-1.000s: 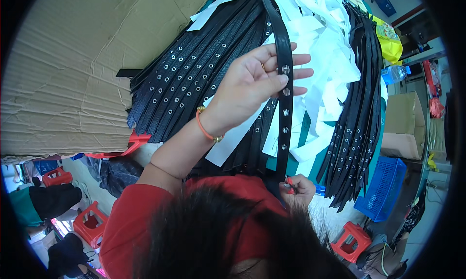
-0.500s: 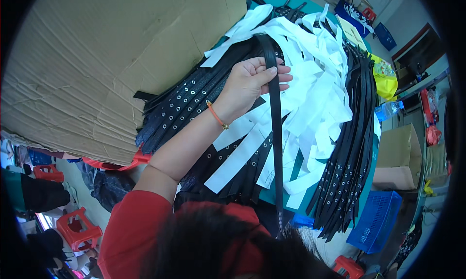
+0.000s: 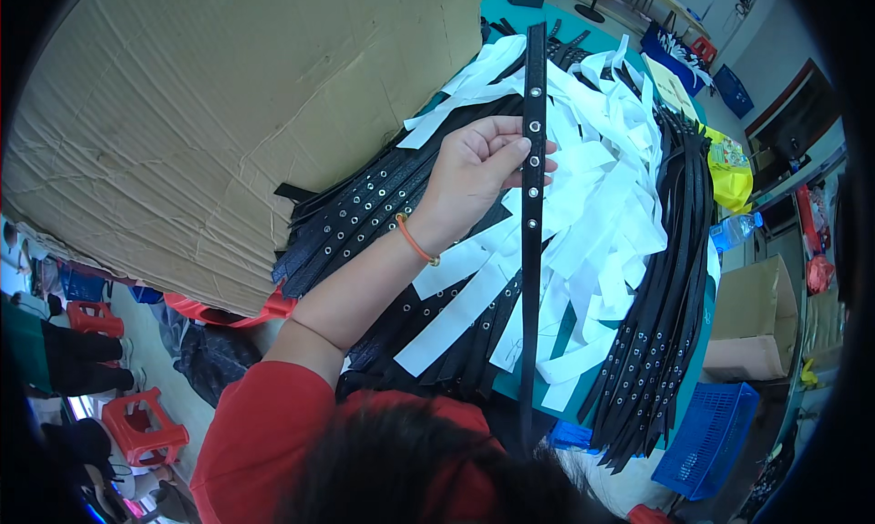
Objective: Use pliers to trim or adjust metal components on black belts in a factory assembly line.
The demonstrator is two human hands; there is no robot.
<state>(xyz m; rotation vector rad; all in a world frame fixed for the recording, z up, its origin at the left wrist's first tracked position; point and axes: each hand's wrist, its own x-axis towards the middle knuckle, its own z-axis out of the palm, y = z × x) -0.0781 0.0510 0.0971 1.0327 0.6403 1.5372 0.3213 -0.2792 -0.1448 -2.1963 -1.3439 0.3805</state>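
Observation:
My left hand (image 3: 469,173) pinches a long black belt (image 3: 532,278) between thumb and fingers, near its end with a row of metal eyelets. That end stands up above the hand, while the rest hangs straight down until dark hair at the lower edge hides it. My right hand does not show. Behind and beneath the left hand lies a heap of white strips (image 3: 597,205). More black eyelet belts (image 3: 365,210) spread out left of them, partly behind my forearm. Another bundle of black belts (image 3: 670,251) drapes along the table's right side.
A large cardboard sheet (image 3: 228,114) rises at the left of the teal table (image 3: 697,342). To the right are a water bottle (image 3: 736,231), a yellow bag (image 3: 729,173), a cardboard box (image 3: 747,314) and a blue basket (image 3: 706,442). A red stool (image 3: 146,428) and another person's legs (image 3: 82,355) are at left.
The belt in my left hand showed a plain length folding over at the top; now its eyelet end stands upright there. The hand sits slightly lower and farther right in the picture.

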